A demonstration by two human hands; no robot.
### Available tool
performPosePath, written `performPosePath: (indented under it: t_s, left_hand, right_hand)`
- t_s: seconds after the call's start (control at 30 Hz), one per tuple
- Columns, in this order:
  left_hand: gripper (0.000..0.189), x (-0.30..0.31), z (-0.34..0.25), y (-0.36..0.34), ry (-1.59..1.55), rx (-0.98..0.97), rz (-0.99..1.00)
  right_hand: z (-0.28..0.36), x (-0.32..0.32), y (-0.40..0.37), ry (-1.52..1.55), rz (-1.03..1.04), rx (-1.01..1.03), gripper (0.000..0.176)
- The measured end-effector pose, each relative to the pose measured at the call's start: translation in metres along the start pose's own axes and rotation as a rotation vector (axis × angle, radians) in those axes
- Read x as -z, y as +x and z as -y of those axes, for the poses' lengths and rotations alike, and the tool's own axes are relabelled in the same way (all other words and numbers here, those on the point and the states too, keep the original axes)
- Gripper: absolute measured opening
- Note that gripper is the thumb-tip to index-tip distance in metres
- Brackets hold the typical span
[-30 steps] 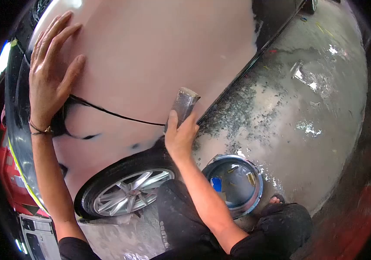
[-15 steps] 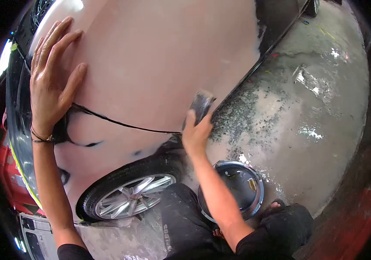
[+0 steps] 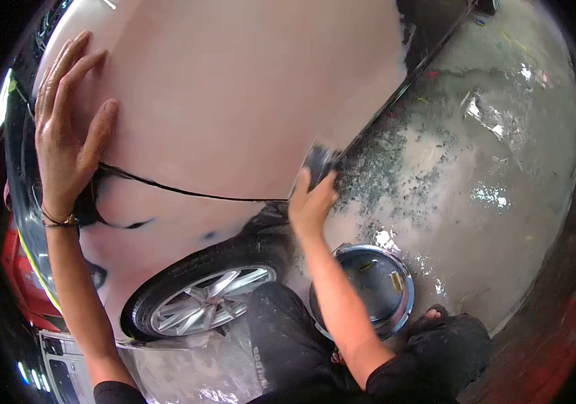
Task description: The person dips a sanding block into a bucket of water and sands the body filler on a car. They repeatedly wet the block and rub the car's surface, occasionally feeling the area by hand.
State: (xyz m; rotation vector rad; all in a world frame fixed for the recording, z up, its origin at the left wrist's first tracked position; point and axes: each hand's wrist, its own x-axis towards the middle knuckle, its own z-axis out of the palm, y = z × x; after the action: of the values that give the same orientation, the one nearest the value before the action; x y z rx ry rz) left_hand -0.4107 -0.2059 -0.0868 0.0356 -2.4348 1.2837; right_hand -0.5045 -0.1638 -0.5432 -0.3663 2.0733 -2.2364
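Observation:
A car's body panel (image 3: 220,101), matte pinkish-beige with dark patches at its edges, fills the upper middle of the head view. My left hand (image 3: 66,128) rests on it at the upper left, fingers spread and nothing held. Near the panel's lower edge, my right hand (image 3: 312,207) grips a dark grey sanding block (image 3: 320,165) that lies against the surface. The block's far end is blurred, and my fingers cover its near part. Below the panel seam sits a wheel (image 3: 210,303) with silver spokes and a black tyre.
Beside my right forearm, a round basin (image 3: 406,286) of dark water stands on the floor with small yellowish pieces in it. The concrete floor (image 3: 503,236) is wet and spattered with grey slurry. A red vehicle (image 3: 28,279) shows at the far left.
My right hand and the sanding block have shifted slightly along the panel's lower edge. My left hand stays spread on the panel; the whole view has moved a little.

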Motion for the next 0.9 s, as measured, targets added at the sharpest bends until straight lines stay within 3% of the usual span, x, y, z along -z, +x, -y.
performPosePath:
  t_s: [0.03, 0.1, 0.2, 0.3, 0.33, 0.43, 0.5, 0.63, 0.73, 0.77, 0.87, 0.9]
  left_hand:
    - [0.054, -0.001, 0.001, -0.001, -0.01, -0.008, 0.01]
    - [0.055, -0.001, 0.003, -0.001, -0.026, -0.021, 0.024]
    - [0.055, 0.0, 0.002, 0.0, -0.026, -0.011, 0.016]
    - [0.055, 0.002, 0.001, 0.001, -0.006, -0.002, -0.006]
    - [0.055, 0.002, -0.002, 0.0, -0.002, -0.005, -0.001]
    - [0.055, 0.001, 0.003, 0.0, 0.02, -0.014, 0.017]
    - [0.055, 0.001, 0.005, 0.001, -0.004, -0.023, 0.021]
    - [0.058, 0.001, 0.009, -0.003, 0.013, -0.041, 0.071]
    - [0.058, 0.004, 0.005, 0.0, 0.034, -0.037, 0.084]
    - [0.058, 0.006, 0.002, 0.003, 0.029, -0.024, 0.087]
    - [0.057, 0.008, -0.001, 0.003, 0.029, -0.013, 0.12]
    - [0.058, 0.009, -0.002, 0.004, 0.03, -0.001, 0.124]
  right_hand:
    - [-0.009, 0.002, 0.023, -0.065, -0.051, 0.029, 0.053]
    - [-0.022, 0.015, 0.082, -0.007, -0.017, -0.189, 0.053]
    - [-0.037, 0.016, 0.11, -0.074, -0.056, -0.235, 0.052]
    - [-0.012, 0.014, 0.048, 0.018, 0.046, -0.144, 0.057]
    - [-0.006, 0.002, 0.01, -0.125, -0.024, -0.058, 0.059]
    - [0.007, 0.013, -0.002, 0.018, 0.09, -0.109, 0.06]
    - [-0.026, 0.004, 0.06, -0.095, -0.049, -0.092, 0.06]
    - [-0.02, 0.047, 0.198, 0.015, 0.042, -0.309, 0.06]
    - [-0.026, 0.027, 0.181, 0.103, 0.052, -0.284, 0.059]
    - [-0.003, 0.021, 0.149, -0.029, 0.037, -0.175, 0.055]
    - [0.049, 0.02, 0.069, 0.23, 0.149, -0.13, 0.051]
    - [0.038, 0.015, 0.085, 0.193, 0.044, -0.055, 0.051]
